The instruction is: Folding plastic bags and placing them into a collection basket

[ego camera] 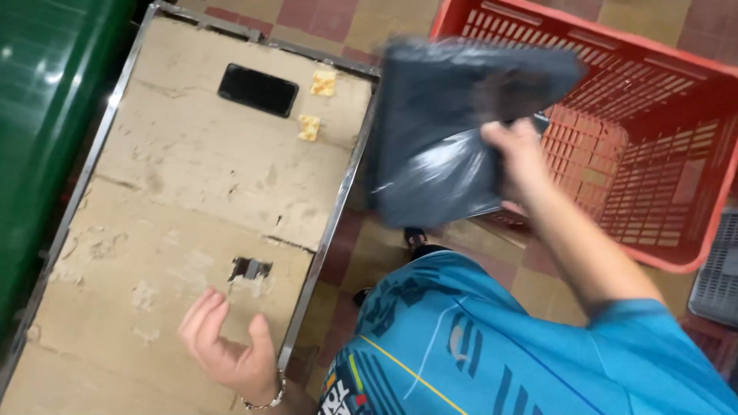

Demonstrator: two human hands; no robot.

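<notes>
Head view, looking down. Right hand (516, 157) is gripping a dark grey plastic mailer bag (453, 123) by its lower edge, fingers closed on the film, and holding it up over the near-left corner of the red plastic crate (676, 177). The bag is blurred, so its contents cannot be told; it is probably flat and light, since one hand is carrying it by pinch alone.

Left hand (227, 346) is hanging open, palm up, fingers loosely curled and holding nothing, over the near end of the cardboard-topped table (200, 192), left of the crate. A beaded bracelet (265, 401) is sitting on that wrist.

Table, left of the crate: worn cardboard sheets are lying inside a metal frame, torn through in one spot. A black phone (257, 90) is resting at the far end, with two yellowish scraps of tape just right of it.

Further left, a green bin (46, 115) is standing against the frame. Beneath the crate, a red-and-tan tiled floor (323, 19) is showing. A grey crate (719, 273) is sitting right of the red one.
</notes>
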